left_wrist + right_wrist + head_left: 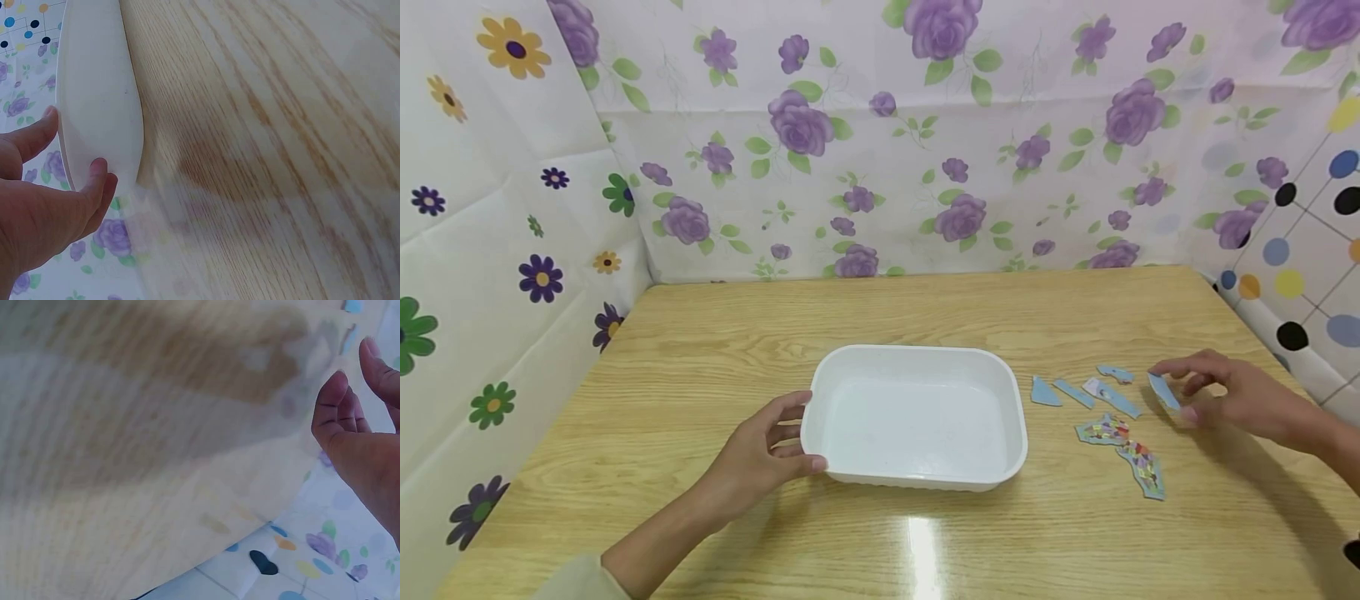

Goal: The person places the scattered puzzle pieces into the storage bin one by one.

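Observation:
A white rectangular plastic tray (917, 482) stands on the wooden table. My left hand (760, 446) holds its left end, thumb at the near corner of the rim and fingers along the outer side. The left wrist view also shows the left hand (59, 200) with fingertips against the tray wall (100, 81). To the right, my right hand (1243, 400) pinches a light-blue puzzle piece (1163, 390) between index finger and thumb, the piece tilted. In the right wrist view the right hand (359, 425) has its thumb and index fingertip apart.
Several flat puzzle pieces lie between tray and right hand: a blue triangular piece (1045, 392), a blue strip (1075, 393), a longer piece (1114, 397), a small one (1116, 373) and two colourful pieces (1103, 429). A flowered cloth (880, 167) hangs behind the table (700, 333).

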Demonstrator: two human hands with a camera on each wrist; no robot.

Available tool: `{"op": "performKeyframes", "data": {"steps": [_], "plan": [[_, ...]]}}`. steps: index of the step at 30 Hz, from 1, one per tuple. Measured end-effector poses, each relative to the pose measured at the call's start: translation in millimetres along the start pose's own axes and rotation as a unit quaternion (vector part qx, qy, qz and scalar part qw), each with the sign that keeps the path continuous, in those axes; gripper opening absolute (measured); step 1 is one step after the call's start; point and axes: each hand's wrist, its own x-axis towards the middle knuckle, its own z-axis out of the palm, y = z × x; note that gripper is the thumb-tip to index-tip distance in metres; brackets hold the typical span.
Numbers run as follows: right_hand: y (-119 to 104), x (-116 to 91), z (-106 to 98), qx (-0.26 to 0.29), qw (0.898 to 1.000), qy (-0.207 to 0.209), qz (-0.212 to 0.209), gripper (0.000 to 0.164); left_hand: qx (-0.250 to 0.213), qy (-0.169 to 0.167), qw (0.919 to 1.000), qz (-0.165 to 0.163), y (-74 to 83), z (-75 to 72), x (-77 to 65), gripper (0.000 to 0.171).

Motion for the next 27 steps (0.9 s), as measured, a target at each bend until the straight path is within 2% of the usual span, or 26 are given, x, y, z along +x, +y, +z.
{"op": "performKeyframes", "data": {"steps": [4,11,19,27], "plan": [[-9,4,-4,0.018,1.0,0.004,-0.004,0.052,0.002,-0.002,1.0,0.003,0.6,0.2,-0.6,0.084],[-26,13,-9,0.007,1.0,0.022,-0.018,0.053,0.004,0.0,1.0,0.003,0.9,0.4,-0.1,0.085],[-41,21,-15,0.018,0.999,0.02,-0.025,0.051,0.005,0.001,1.0,-0.001,1.0,0.5,-0.2,0.086],[-55,28,-20,0.028,0.999,0.024,-0.03,0.052,0.001,-0.005,0.9999,0.014,1.9,0.7,-1.6,0.083]]}}
